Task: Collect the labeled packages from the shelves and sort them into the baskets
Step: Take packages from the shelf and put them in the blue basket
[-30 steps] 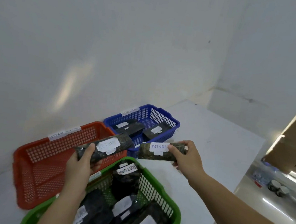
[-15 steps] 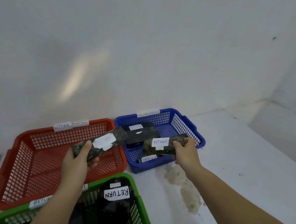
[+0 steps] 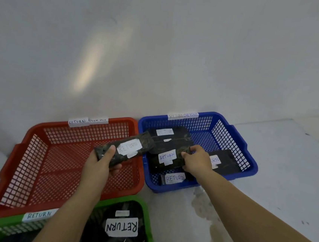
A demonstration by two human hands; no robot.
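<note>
Baskets sit in front of me on the white table [image 3: 279,173]: a red basket [image 3: 22,165] on the left, a blue basket [image 3: 248,163] to its right, and a green basket [image 3: 141,207] nearest me, its rim tagged RETURN. My left hand [image 3: 99,163] grips one end of a dark wrapped package [image 3: 126,149], thumb on top and fingers curled underneath; the package is tilted, its far end raised toward the blue basket, and it hangs above the red basket with its white RETURN label facing up. My right hand [image 3: 197,160] reaches into the blue basket and pinches the end of a second dark package [image 3: 167,158], also labeled RETURN, which lies low among the packages already there; I cannot tell whether it rests on them. Another labeled package [image 3: 174,178] lies near the front wall of the blue basket. The green basket holds dark packages, one with a large RETURN label [image 3: 121,228]. A pale stain [image 3: 216,231] marks the tabletop beneath my right forearm.
</note>
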